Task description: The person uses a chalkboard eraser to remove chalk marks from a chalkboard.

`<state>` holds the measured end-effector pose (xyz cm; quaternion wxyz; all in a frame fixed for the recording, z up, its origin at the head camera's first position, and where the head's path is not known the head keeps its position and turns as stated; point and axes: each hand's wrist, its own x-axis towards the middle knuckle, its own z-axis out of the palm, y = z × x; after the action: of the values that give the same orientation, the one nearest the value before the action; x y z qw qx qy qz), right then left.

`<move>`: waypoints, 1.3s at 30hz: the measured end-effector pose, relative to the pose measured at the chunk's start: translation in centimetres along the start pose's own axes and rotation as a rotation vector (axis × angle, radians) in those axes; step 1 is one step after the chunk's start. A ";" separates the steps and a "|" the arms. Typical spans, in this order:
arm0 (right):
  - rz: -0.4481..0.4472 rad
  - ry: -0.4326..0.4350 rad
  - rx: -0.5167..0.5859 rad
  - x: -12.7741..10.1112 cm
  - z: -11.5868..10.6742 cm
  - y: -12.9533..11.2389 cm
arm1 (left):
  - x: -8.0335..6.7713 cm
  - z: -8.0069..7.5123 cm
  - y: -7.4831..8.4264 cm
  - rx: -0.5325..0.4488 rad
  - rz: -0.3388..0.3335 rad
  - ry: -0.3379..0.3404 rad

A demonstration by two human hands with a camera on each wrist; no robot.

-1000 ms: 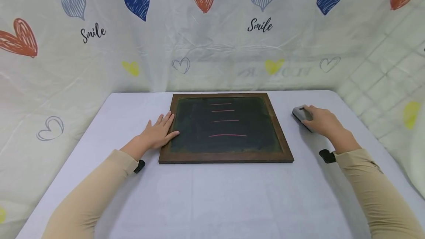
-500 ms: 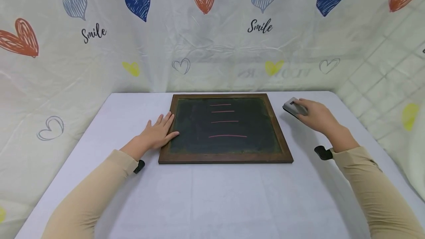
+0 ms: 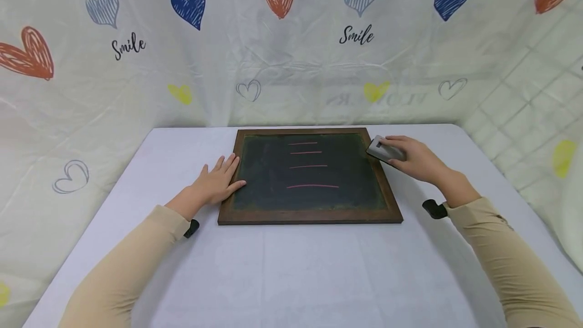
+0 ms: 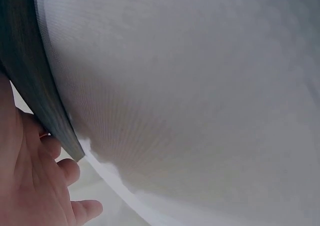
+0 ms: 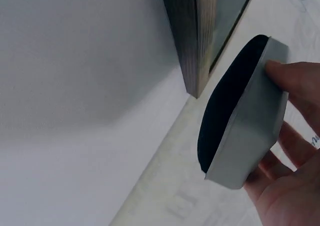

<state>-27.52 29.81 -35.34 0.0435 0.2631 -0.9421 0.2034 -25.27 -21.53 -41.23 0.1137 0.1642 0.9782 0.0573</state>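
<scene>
A chalkboard [image 3: 264, 186] in a brown wooden frame lies on the table, with several pink horizontal chalk lines drawn across its middle. My left hand [image 3: 214, 183] rests spread on the frame's left side, fingers straight. In the left wrist view, the fingers [image 4: 70, 171] show beside the frame edge [image 4: 37, 85]. My right hand [image 3: 419, 158] grips a grey chalkboard eraser [image 3: 384, 152] over the frame's upper right side. The right wrist view shows the eraser's dark felt [image 5: 230, 100] facing the frame [image 5: 190, 40], apart from it, with thumb and fingers around its grey back.
A white cloth covers the table [image 3: 309, 272]. Behind it hangs a pale curtain [image 3: 309, 95] printed with hearts and the word Smile. Each wrist carries a small black camera, the right one [image 3: 434, 209] hanging above the tabletop.
My right hand has carried the eraser leftward, from the table right of the chalkboard to over the frame's right side. The left hand and the board have stayed in place.
</scene>
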 end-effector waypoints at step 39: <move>-0.300 -0.314 0.141 2.4 5.2 -5.7 | 0.0 -0.2 0.2 0.049 -0.002 0.002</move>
<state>-26.50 22.15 -37.58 -0.0927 0.4311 -0.8710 0.2167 -25.30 -21.36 -41.00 0.1088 0.1660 0.9795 0.0331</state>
